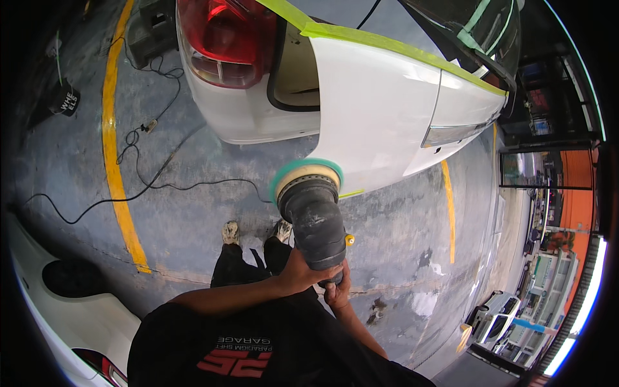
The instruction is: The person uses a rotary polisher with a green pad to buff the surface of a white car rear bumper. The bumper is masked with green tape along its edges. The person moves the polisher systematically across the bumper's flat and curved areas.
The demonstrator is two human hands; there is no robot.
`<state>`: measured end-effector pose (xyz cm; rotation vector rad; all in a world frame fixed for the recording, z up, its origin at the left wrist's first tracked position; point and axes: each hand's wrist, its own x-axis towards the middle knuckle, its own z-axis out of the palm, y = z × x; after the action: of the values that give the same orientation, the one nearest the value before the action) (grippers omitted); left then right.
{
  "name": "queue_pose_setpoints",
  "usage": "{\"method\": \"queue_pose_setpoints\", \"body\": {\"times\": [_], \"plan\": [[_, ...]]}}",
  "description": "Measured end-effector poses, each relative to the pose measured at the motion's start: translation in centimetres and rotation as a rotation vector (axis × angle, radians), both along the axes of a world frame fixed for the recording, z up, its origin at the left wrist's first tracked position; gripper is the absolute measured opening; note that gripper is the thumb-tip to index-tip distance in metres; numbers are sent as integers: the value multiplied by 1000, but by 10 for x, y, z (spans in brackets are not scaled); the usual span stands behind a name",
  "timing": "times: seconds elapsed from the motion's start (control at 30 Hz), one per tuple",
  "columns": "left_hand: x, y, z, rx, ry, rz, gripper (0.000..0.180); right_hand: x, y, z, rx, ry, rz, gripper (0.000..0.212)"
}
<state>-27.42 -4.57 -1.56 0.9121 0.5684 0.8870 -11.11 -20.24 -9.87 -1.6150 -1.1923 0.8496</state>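
Observation:
I hold a black power polisher (pixel 314 222) in front of my body. Its round pad (pixel 308 165), cream with a green face, meets the lower edge of a white car panel (pixel 371 106) in the picture; whether they touch I cannot tell. My left hand (pixel 302 272) is wrapped round the near end of the polisher's body. Beside it, my right hand (pixel 338 291) grips the end or handle below. Yellow-green masking tape (pixel 393 49) runs along the panel's upper edge. A red tail light (pixel 227 42) sits to the left, past a body opening.
Black cables (pixel 174 187) trail over the grey floor (pixel 213 161) left of my feet, with a small socket block (pixel 150 126) among them. A dark bucket (pixel 66 100) stands far left. Another white car (pixel 48 316) is close behind on the left. Shelving (pixel 545 290) stands at right.

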Motion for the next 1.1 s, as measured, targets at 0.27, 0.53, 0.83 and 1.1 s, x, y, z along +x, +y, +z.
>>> {"method": "queue_pose_setpoints", "body": {"times": [0.27,0.53,0.83,1.1], "plan": [[25,55,41,173,-54,101,54,21,78,45,196,-250,-40,105],[17,83,43,182,-77,-16,66,9,122,81,289,-293,-26,100],[15,82,39,231,-71,-42,63,11,117,72,310,-371,-40,101],[18,41,-5,89,-94,-44,69,13,77,35,223,-313,-27,105]]}}
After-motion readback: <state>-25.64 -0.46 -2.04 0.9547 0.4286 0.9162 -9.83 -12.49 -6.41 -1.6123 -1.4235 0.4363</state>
